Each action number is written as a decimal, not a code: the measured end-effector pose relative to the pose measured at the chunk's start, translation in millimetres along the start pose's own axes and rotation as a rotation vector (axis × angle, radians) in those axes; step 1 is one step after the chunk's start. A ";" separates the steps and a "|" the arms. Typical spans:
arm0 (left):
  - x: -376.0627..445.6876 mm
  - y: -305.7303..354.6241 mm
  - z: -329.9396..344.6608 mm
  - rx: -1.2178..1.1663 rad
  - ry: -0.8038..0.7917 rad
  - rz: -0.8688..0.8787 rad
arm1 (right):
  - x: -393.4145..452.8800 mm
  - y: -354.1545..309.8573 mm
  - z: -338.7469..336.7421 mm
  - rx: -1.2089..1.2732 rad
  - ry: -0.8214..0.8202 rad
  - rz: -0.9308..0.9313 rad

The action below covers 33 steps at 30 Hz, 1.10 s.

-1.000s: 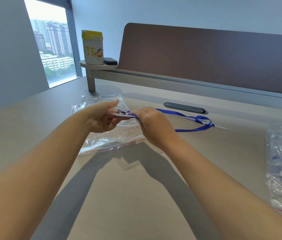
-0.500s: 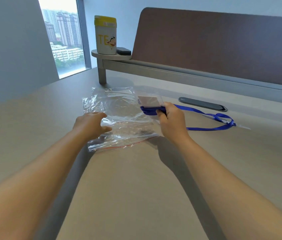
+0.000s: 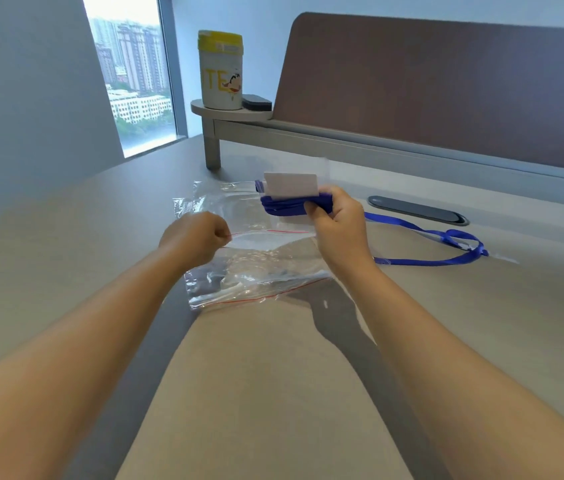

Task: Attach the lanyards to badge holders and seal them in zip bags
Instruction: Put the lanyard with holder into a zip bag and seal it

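The right hand (image 3: 337, 216) holds a bundle above the table (image 3: 273, 393): its fingers are curled around the folded part of the blue lanyard (image 3: 284, 205), and the badge holder (image 3: 291, 184) stands up from this bundle, its white card facing the camera. The left hand (image 3: 197, 239) pinches the near-left corner of the mouth of a zip bag (image 3: 256, 220), just where the red zip line begins, and lifts this edge a little. The one relation that matters for the next move is this: the mouth of the bag runs from left to right, from the left hand's pinch toward the right hand, and the bundle is just behind and above the right end of this mouth, very near to it. So I judge that the right hand is the one to carry the bundle down into the opening, while the left hand keeps the edge up. The free part of the lanyard lies on the table to the right, with its loop well apart from the bag, and it must follow. I count one lanyard, one badge holder and two zip bags, the second bag (image 3: 256, 282) lying flat nearer to the person.
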<state>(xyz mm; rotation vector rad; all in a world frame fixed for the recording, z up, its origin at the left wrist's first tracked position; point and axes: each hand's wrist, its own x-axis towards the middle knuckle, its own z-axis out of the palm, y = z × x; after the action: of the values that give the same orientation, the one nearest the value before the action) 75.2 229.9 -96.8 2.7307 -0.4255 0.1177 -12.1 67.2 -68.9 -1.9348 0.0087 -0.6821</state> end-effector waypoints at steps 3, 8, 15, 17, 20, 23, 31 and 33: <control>-5.1 8.9 -11.0 -0.033 0.060 0.046 | -1.4 -15.9 1.9 0.017 -0.015 -0.051; -15.3 23.6 -27.0 -0.189 0.096 0.083 | -6.7 -19.2 -4.1 -0.113 -0.070 -0.065; -31.5 42.8 -61.5 -0.713 0.008 0.032 | -10.3 -22.0 -25.9 -0.458 -0.127 -0.123; -35.6 45.5 -69.6 -0.807 -0.102 0.049 | -10.5 -26.5 -31.0 -0.457 -0.118 -0.113; -39.2 48.8 -77.5 -0.881 -0.257 0.080 | -10.6 -34.6 -37.2 -0.392 -0.098 -0.091; -38.1 52.1 -80.8 -0.872 -0.195 0.080 | -7.5 -41.6 -40.9 -0.348 -0.093 -0.082; -36.7 65.6 -82.8 -1.004 0.037 0.035 | -5.6 -60.8 -45.6 -0.290 -0.097 -0.114; -36.8 68.2 -83.7 -1.077 0.043 0.030 | -6.7 -64.1 -45.9 -0.349 -0.166 -0.148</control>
<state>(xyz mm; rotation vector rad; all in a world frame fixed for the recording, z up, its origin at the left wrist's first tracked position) 17.1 211.1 -0.5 1.6602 -0.3652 -0.0433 -57.5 60.6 -4.4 -2.3416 -0.1274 -0.6467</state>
